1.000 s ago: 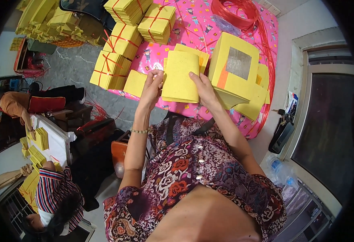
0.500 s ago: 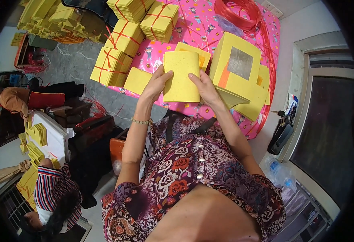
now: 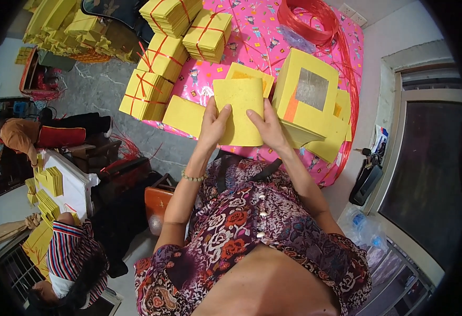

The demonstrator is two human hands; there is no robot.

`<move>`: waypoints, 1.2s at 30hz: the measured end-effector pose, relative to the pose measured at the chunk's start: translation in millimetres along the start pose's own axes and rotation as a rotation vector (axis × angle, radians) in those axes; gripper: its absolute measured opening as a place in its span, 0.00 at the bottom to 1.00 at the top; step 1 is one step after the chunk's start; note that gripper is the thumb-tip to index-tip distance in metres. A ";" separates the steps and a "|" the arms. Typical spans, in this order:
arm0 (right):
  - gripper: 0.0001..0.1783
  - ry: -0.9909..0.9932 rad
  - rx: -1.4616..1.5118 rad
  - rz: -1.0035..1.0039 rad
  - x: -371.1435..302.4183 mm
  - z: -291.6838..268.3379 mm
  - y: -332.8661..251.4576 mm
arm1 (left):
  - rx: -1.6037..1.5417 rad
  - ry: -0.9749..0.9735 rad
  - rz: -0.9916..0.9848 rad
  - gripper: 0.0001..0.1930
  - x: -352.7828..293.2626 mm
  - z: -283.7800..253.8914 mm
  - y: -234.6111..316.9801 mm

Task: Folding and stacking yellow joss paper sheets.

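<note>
Between both hands I hold a folded stack of yellow paper (image 3: 240,108) upright, just above the near part of the table. My left hand (image 3: 214,124) grips its left edge, thumb on the front face. On its right edge, my right hand (image 3: 268,126) has the thumb pressed to the front, fingers behind and partly hidden. A flat yellow sheet (image 3: 183,116) lies to the left of my left hand. Right of my right hand stands a tall yellow paper stack (image 3: 289,68) with a silver square (image 3: 312,88) on top. Yellow sheets with orange (image 3: 252,73) lie behind the held paper.
Several yellow bundles tied with red strips (image 3: 145,95) stand at the left of the pink patterned tablecloth (image 3: 194,78). A coil of red plastic strip (image 3: 315,37) lies at the far right, its strands trailing along the edge. Another person in striped sleeves (image 3: 75,250) sits lower left.
Both hands have come slightly nearer to me, the folded yellow paper still between them. The whole view has shifted a little.
</note>
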State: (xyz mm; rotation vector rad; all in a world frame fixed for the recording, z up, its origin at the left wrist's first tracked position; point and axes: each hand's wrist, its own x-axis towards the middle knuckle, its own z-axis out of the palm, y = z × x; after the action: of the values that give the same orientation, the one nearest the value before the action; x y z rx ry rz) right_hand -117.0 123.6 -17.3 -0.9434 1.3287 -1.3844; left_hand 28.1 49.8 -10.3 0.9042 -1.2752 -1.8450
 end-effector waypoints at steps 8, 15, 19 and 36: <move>0.24 0.127 -0.137 -0.191 -18.9 11.4 -18.6 | 0.047 0.021 0.250 0.21 -16.5 11.9 8.6; 0.24 0.159 -0.047 -0.220 -23.1 20.6 -25.1 | 0.044 -0.049 0.222 0.20 -16.7 8.4 22.8; 0.25 0.161 -0.095 -0.200 -22.3 25.7 -31.8 | 0.026 -0.069 0.259 0.18 -13.2 5.1 24.7; 0.20 0.086 -0.078 -0.093 -37.0 -2.7 -29.9 | 0.259 -0.088 0.251 0.21 -19.8 22.7 17.0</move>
State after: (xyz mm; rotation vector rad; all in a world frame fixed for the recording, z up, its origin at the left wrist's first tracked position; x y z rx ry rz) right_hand -114.5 158.3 15.1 -1.0187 1.4274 -1.4671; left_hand 21.6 72.6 14.9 0.7610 -1.6305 -1.5627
